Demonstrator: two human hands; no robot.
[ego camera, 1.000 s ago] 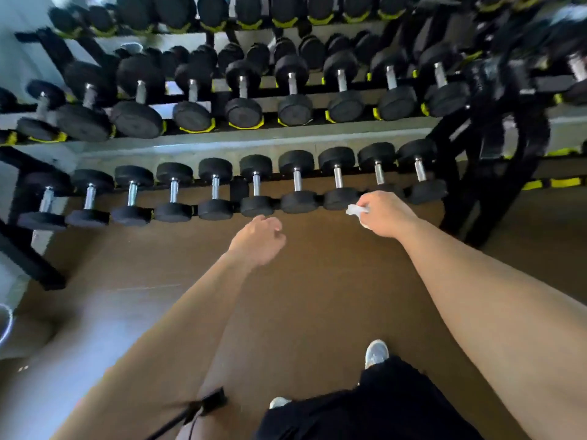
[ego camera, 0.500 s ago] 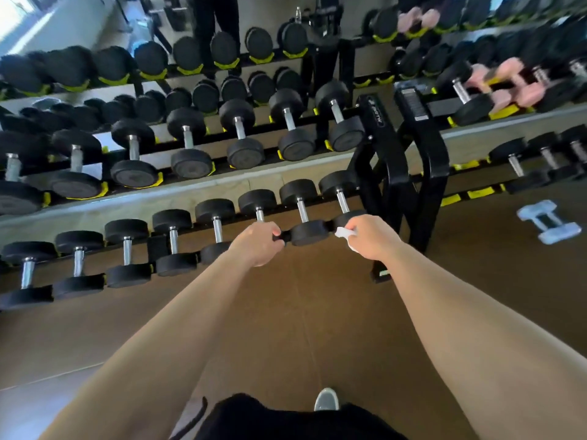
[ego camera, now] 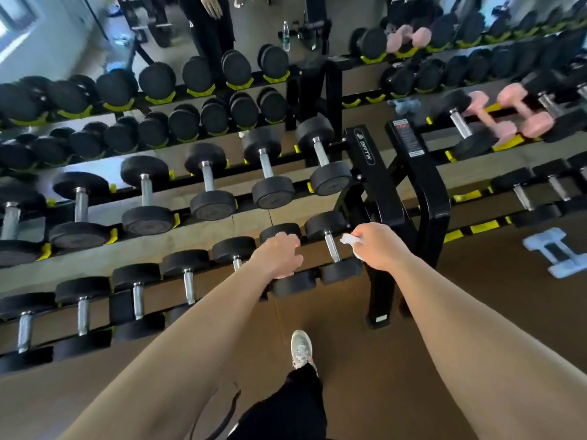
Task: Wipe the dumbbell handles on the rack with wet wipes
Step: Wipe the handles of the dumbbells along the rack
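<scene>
— Nearest thing?
— A grey shoe (ego camera: 301,348) on matte brown floor (ego camera: 349,369). Beyond it, the end dumbbell (ego camera: 333,249) on the black rack (ego camera: 365,160): shiny steel handle, round rubber heads, long axis pointing away from the person.
— And the hands?
— Right hand (ego camera: 378,246), just right of it, grip pinching a crumpled white wipe (ego camera: 347,239). Left hand (ego camera: 279,255), just left, grip curled round the neighbouring dumbbell (ego camera: 293,284).

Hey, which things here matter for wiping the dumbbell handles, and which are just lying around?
For the job: white wet wipe in the right hand; black round-headed dumbbell with steel handle beside it; left hand over the next dumbbell.
Lying about: pale blue dumbbell on the floor; pink dumbbells; clear plastic bottle.
</scene>
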